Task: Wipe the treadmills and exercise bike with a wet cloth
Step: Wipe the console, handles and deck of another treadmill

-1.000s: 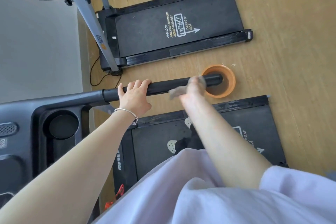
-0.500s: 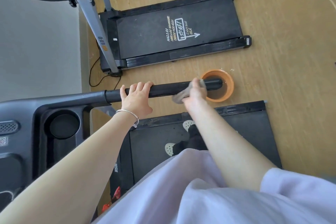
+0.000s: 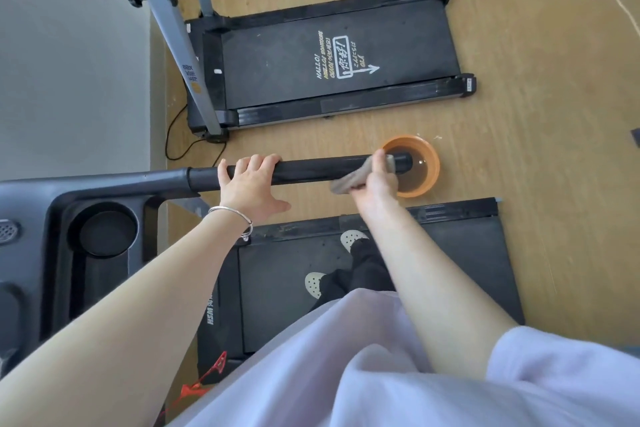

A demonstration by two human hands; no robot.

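Treadmill handrail (image 3: pixel 311 170), a black foam-covered bar, runs left to right across the middle of the view, from the dark console (image 3: pixel 52 218) at the left edge to its free end above an orange basin (image 3: pixel 433 170) on the wooden floor (image 3: pixel 554 114). Beside the console's round cup holder (image 3: pixel 107 234), the left hand (image 3: pixel 249 187), a silver bangle (image 3: pixel 232 215) at the wrist, has its fingers curled over the top of the bar near its root, steadying it. Farther right, the right hand (image 3: pixel 375 184) holds a grey wet cloth (image 3: pixel 356 178) wrapped against the bar close to its tip, fingers folded over the fabric. The bar's long axis lies straight along the line between the two hands, so any wiping stroke would likely have to travel leftward from the cloth toward the steadying hand, which sits squarely in that path and would need to shift for the root of the bar to be reached. The basin, holding murky water, lies directly below the bar's end, near enough for rinsing. Below the bar, the person stands on the near treadmill's belt (image 3: pixel 277 305) in pale perforated shoes (image 3: pixel 313 284). A second treadmill (image 3: pixel 332 59) lies beyond, apart and seemingly untouched; no exercise bike can be identified here.
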